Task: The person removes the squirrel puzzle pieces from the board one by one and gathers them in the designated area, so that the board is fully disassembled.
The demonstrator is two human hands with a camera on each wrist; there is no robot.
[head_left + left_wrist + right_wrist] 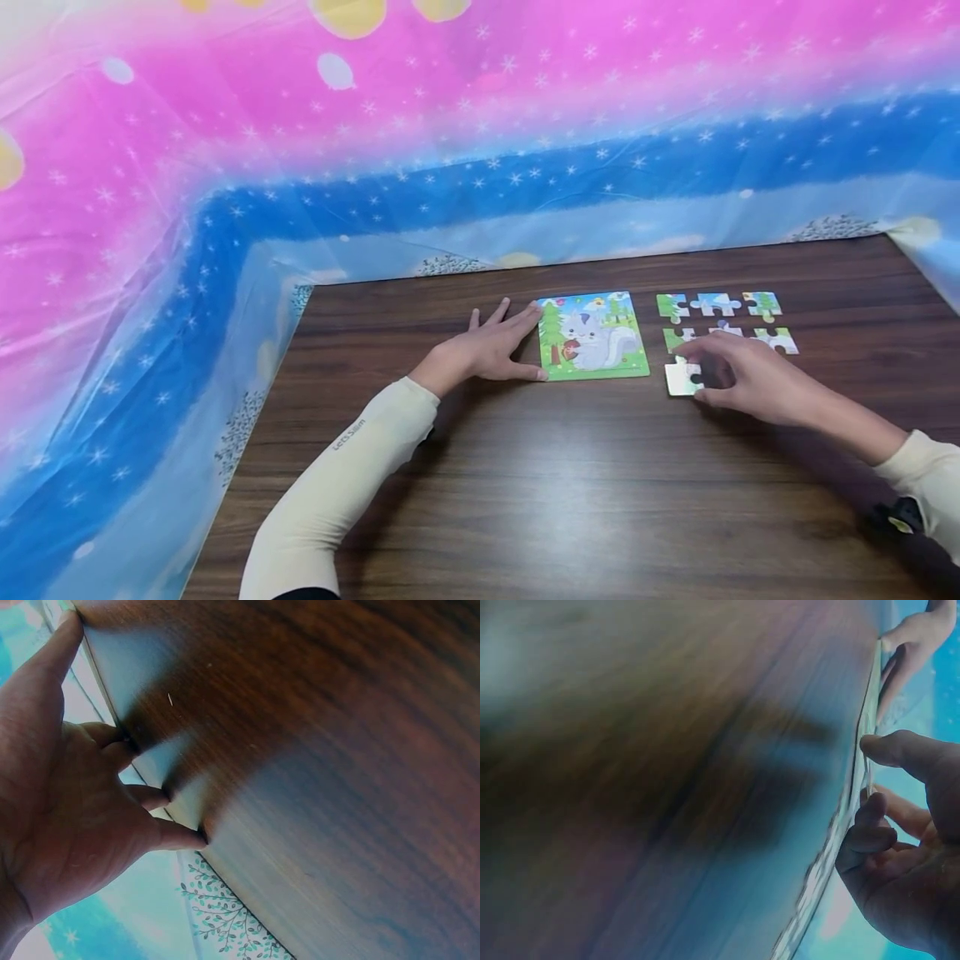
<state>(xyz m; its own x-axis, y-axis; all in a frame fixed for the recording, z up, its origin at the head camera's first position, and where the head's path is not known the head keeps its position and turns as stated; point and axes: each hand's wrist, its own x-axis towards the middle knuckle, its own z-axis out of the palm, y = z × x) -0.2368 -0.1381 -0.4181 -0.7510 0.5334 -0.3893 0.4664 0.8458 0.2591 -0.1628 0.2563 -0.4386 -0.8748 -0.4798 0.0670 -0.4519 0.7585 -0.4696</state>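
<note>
A square picture board [596, 337] with a grey squirrel on it lies flat on the table. My left hand [489, 348] rests at its left side with fingers spread, thumb at the lower left corner and fingertips near the upper one. In the left wrist view, that hand's fingertips [196, 838] meet the tabletop. To the right of the board my right hand [761, 383] pinches a pale jigsaw piece [681, 380] between thumb and fingers. The right wrist view shows the thumb [889, 748] and curled fingers edge-on to it.
Several jigsaw pieces lie in two rows beyond the right hand, among them a green-edged piece [671, 306] and a corner piece [780, 340]. The right hand partly covers the nearer row. Brown wooden table [525, 500]; a pink and blue patterned cloth [450, 158] hangs behind it.
</note>
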